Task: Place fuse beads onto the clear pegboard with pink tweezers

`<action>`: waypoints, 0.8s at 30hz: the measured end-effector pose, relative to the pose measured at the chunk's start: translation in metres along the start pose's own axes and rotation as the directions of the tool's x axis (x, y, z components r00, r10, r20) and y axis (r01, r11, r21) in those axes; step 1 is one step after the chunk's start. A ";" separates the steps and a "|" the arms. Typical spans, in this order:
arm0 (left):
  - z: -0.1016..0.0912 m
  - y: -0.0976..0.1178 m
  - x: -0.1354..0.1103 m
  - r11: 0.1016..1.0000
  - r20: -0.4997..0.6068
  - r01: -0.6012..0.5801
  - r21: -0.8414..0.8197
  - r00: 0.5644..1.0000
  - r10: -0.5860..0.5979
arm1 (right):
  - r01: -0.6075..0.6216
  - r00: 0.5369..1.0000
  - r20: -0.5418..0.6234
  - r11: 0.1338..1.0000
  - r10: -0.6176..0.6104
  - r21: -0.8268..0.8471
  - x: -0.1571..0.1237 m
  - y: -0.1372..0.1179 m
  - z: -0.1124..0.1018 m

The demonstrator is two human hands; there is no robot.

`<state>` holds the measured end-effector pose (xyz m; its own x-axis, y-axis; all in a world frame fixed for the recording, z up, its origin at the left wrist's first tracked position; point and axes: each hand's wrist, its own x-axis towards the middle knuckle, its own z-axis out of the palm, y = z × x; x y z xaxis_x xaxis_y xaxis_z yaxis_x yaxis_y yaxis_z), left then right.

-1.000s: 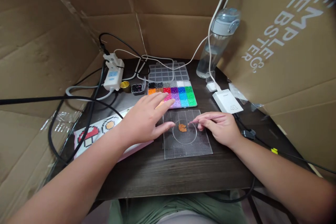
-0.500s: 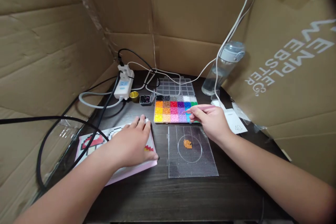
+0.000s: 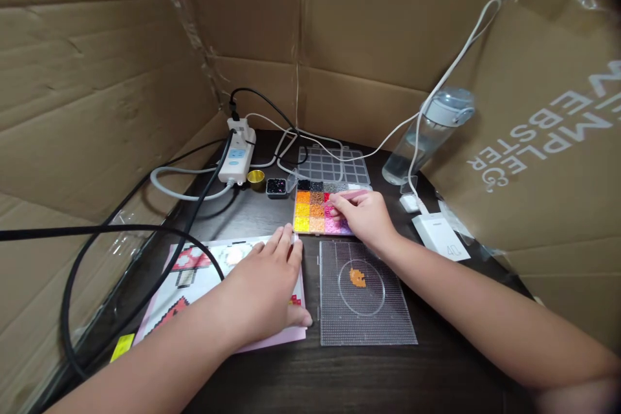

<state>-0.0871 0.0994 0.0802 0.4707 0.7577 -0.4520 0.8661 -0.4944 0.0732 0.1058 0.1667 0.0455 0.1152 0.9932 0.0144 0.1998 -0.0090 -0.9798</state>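
Observation:
My left hand lies spread on a pink-edged sheet of pixel patterns, covering its right part. Between the pinched fingers of my right hand are thin pink tweezers. Their tip is over the red and brown compartments of a sorted bead box; the hand hides the box's right side. Whether a bead sits in the tip is too small to tell. Nearer me lies a clear pegboard, with a small patch of orange beads inside its round outline.
Behind the sheet stand a power strip, a gold cup and a small tub of dark beads. A water bottle and a white power adapter are at the right. Black cables cross the left side; cardboard walls surround the table.
My right hand has moved the tweezers leftward across the bead box, from the purple and blue compartments to the red and brown ones. My left hand stays on the sheet. The view has shifted slightly.

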 end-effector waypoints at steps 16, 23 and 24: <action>0.006 -0.015 0.011 0.990 -0.381 -0.135 0.028 0.915 0.135 | 0.053 0.999 -0.018 0.972 -0.050 0.231 -0.029 -0.002 -0.043; 0.004 -0.005 0.023 0.978 -0.547 -0.194 0.077 0.812 0.204 | -0.200 0.968 -0.046 0.870 0.246 0.450 -0.012 -0.002 -0.012; 0.004 -0.005 0.024 0.980 -0.540 -0.179 0.082 0.819 0.194 | -0.220 0.964 -0.037 0.870 0.263 0.442 -0.010 -0.002 -0.008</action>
<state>-0.0808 0.1184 0.0651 0.6445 0.7544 0.1241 0.7514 -0.6550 0.0797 0.1118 0.1564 0.0486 0.1997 0.9509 -0.2363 -0.2814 -0.1754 -0.9434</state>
